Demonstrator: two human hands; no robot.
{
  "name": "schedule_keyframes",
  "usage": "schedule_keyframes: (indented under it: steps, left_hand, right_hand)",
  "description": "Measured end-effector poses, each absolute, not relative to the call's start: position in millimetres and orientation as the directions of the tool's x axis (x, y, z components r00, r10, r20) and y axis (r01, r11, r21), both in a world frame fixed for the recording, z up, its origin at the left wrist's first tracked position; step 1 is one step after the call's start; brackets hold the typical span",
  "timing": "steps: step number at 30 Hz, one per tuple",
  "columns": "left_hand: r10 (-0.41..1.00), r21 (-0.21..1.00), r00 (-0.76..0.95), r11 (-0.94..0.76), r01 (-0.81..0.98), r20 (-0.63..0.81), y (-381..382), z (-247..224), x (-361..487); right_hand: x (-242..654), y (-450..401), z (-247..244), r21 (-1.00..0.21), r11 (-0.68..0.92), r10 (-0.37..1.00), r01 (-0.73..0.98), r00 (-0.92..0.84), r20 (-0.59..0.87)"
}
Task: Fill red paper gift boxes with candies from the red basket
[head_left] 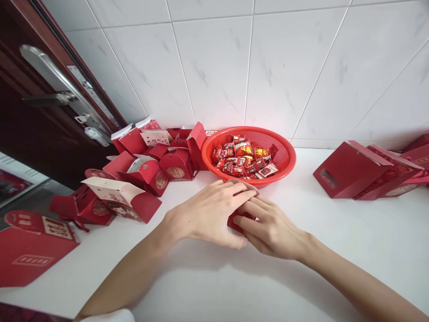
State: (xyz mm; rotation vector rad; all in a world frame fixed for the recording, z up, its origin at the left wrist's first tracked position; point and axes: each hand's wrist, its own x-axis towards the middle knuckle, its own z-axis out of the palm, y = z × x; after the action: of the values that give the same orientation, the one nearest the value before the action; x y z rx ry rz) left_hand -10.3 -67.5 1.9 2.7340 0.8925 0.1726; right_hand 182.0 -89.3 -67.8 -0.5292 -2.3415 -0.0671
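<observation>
A small red box [236,225] stands on the white table in front of the basket, mostly covered by both hands. My left hand [209,212] wraps over its left side and top, fingers bent around it. From the right, my right hand [268,223] grips the same box with curled fingers near its top edge. A pale rounded flap shows above the fingers. Just behind the hands, a red plastic basket [290,154] holds several wrapped candies [243,147] in red and gold.
Several red and white gift boxes [177,165] crowd the table's left side. More red boxes [351,170] stand at the right. A tiled wall [214,67] rises behind the white table [208,286]. A dark door [33,120] is at the upper left.
</observation>
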Motion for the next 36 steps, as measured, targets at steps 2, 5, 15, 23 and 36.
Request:
schedule_keyframes:
  steps: [2, 5, 15, 23, 36]
  left_hand:
    - [0.625, 0.262, 0.78, -0.757, 0.598, 0.025, -65.5, 2.3, -11.2]
    - [0.667, 0.241, 0.745, -0.724, 0.646, 0.01, -62.9, 5.7, -16.6]
    - [0.768, 0.211, 0.634, -0.608, 0.765, -0.084, -66.9, 24.2, -37.7]
    - [0.763, 0.226, 0.635, -0.602, 0.766, -0.119, -76.8, 20.5, -25.8]
    - [0.822, 0.261, 0.512, -0.452, 0.853, -0.249, -72.1, 19.2, -30.7]
  right_hand:
    - [178.5, -86.0, -67.6, -0.107, 0.908, 0.38, 0.405, -0.688, 0.618]
    - [178.9, -83.1, -70.0, -0.13, 0.893, 0.432, 0.431, -0.736, 0.522]
    - [180.6, -87.1, -57.1, -0.168, 0.871, 0.49, 0.462, -0.787, 0.376]
    - [161.2, -83.9, -46.4, -0.228, 0.81, 0.582, 0.541, -0.79, 0.194]
    - [216.5, -88.3, -5.2, -0.464, 0.636, 0.717, 0.617, -0.694, 0.061]
